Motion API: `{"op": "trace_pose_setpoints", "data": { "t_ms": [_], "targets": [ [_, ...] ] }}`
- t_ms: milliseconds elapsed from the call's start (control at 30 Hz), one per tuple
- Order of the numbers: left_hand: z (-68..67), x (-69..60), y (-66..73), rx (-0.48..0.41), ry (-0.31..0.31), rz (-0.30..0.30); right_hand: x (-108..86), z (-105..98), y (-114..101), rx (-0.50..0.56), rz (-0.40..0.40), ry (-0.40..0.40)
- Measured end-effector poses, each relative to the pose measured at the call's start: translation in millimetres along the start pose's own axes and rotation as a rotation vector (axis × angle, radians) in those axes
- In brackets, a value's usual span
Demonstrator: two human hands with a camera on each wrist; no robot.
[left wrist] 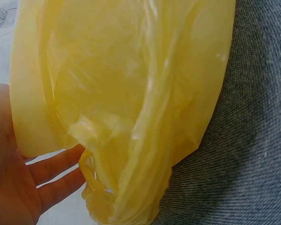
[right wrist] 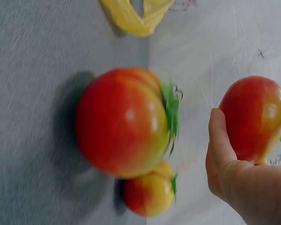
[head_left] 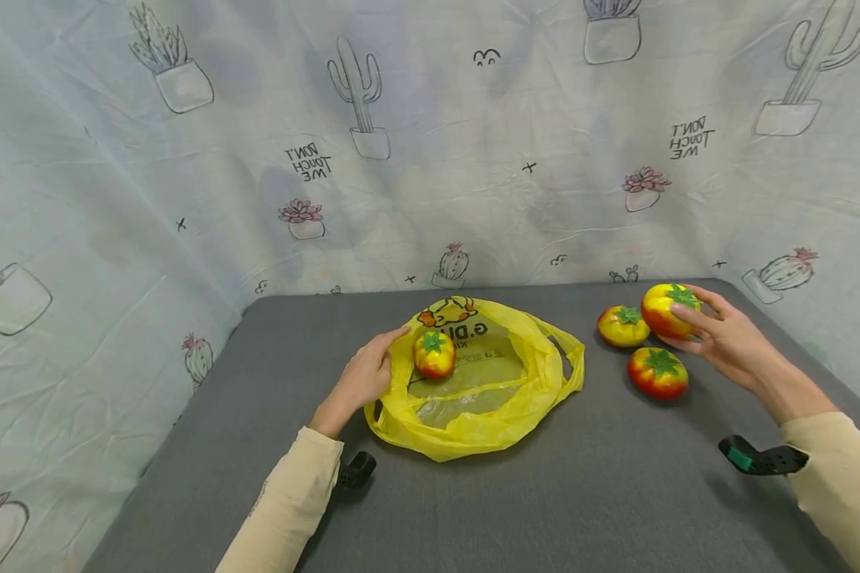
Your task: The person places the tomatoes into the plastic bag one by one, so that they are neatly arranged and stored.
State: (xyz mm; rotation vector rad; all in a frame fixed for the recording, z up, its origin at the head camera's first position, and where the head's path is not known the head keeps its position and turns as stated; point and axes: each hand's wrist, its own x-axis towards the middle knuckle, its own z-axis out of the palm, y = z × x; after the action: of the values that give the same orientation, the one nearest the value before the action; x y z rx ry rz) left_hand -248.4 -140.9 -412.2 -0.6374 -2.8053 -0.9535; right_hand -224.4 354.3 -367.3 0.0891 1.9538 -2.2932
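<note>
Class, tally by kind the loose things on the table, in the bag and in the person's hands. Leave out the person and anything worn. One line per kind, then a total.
Yellow plastic bag: 1
Tomatoes: 4 (one in the right hand, one in the bag, two on the table)
Total: 5

A curtained-off booth, room type unclear: cactus-printed sheeting (head_left: 416, 199) hangs round the grey counter's (head_left: 516, 509) far edge and sides.
</note>
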Motion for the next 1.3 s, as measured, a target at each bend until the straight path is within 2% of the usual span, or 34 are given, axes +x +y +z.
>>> {"op": "trace_pose_setpoints", "data": {
  "t_ms": [100,300,367,633,967,1300],
  "targets": [
    [-0.5,0.8,0.2,-0.002,-0.003,0.0,2.9,10.8,-1.6,-0.046,0.012,-0.01],
    [-0.5,0.8,-0.1,0.002,-0.012,-0.013,7.8,31.6,-2.9,-0.221,0.029,-0.031],
    [-0.8,1.1,0.3,0.001,-0.009,-0.012,8.7,38.1,-4.1,-0.251,0.032,-0.033],
    [-0.1,0.8,0.0,0.003,-0.006,-0.012,14.4,61.3,-4.3,-0.316,0.017,-0.081],
    [0.8,0.3,0.3,0.002,-0.005,-0.014,22.5,90.0,-4.3,-0.262,0.017,-0.144],
    [0.7,0.1,-0.7,0.005,0.002,-0.002,33.2,118.0,-2.0,-0.328,-0.025,-0.191]
  ]
}}
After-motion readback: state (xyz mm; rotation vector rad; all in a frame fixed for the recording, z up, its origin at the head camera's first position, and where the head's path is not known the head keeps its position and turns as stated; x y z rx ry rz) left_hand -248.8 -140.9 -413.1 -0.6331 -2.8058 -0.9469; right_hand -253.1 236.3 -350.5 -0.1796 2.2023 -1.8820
